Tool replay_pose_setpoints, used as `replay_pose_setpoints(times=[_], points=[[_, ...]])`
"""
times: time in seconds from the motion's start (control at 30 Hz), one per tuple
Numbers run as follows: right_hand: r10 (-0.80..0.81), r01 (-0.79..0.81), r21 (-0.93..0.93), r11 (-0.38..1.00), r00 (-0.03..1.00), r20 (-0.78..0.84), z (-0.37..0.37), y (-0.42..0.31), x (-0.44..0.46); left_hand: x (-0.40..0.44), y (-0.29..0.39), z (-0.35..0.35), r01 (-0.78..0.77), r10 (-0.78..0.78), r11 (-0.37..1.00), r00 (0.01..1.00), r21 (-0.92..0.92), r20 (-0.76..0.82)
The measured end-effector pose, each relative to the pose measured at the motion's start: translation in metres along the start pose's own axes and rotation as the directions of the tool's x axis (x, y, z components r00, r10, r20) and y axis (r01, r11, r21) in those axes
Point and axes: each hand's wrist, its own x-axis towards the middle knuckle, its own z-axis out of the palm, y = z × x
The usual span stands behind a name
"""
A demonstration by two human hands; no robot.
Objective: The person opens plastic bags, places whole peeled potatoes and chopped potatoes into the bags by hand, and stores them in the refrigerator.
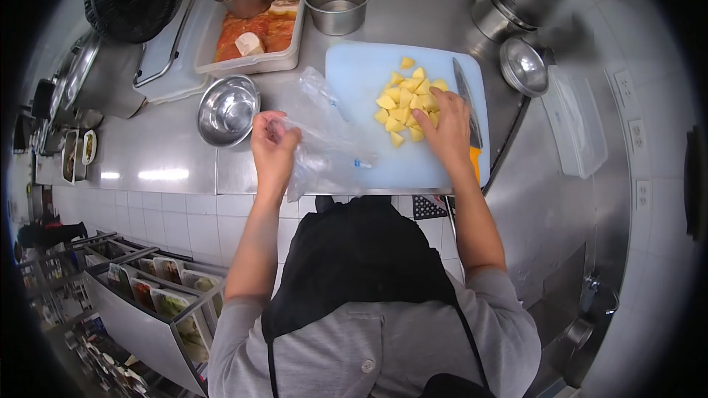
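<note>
Yellow chunks of cut food (402,101) lie in a heap on the light blue cutting board (354,66). My right hand (446,129) rests at the heap's right side, fingers apart and touching the chunks. A knife (470,103) with an orange handle lies along the board's right edge, partly behind my right hand. My left hand (274,144) is closed on the edge of a clear plastic bag (321,147), which spreads over the board's left side.
A steel bowl (228,110) stands left of the bag. Behind are a plastic tub (258,65) of meat and an empty steel pot (337,4). Stacked steel containers (509,7) and a small bowl (523,66) stand at the back right.
</note>
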Motion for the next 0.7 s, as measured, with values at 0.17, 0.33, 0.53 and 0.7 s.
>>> replay_pose_setpoints(times=[0.17, 0.33, 0.53, 0.7], points=[[-0.141, 0.117, 0.402, 0.908, 0.989, 0.031, -0.008, -0.057, -0.021, 0.001, -0.007, 0.009, -0.103, 0.113, 0.983, 0.992, -0.151, 0.057], [-0.145, 0.068, 0.556, 0.828, 0.985, 0.096, 0.050, -0.069, -0.023, -0.023, 0.026, 0.018, 0.035, 0.002, 0.994, 0.938, -0.099, 0.347], [0.085, -0.518, 0.850, 0.101, 0.855, 0.511, 0.025, -0.080, -0.004, -0.020, -0.018, -0.017, -0.107, 0.073, 0.974, 0.983, 0.199, 0.169], [0.241, -0.523, 0.839, 0.148, 0.842, 0.482, 0.025, -0.056, -0.021, -0.065, -0.022, -0.024, -0.041, 0.024, 0.973, 0.997, 0.228, 0.079]])
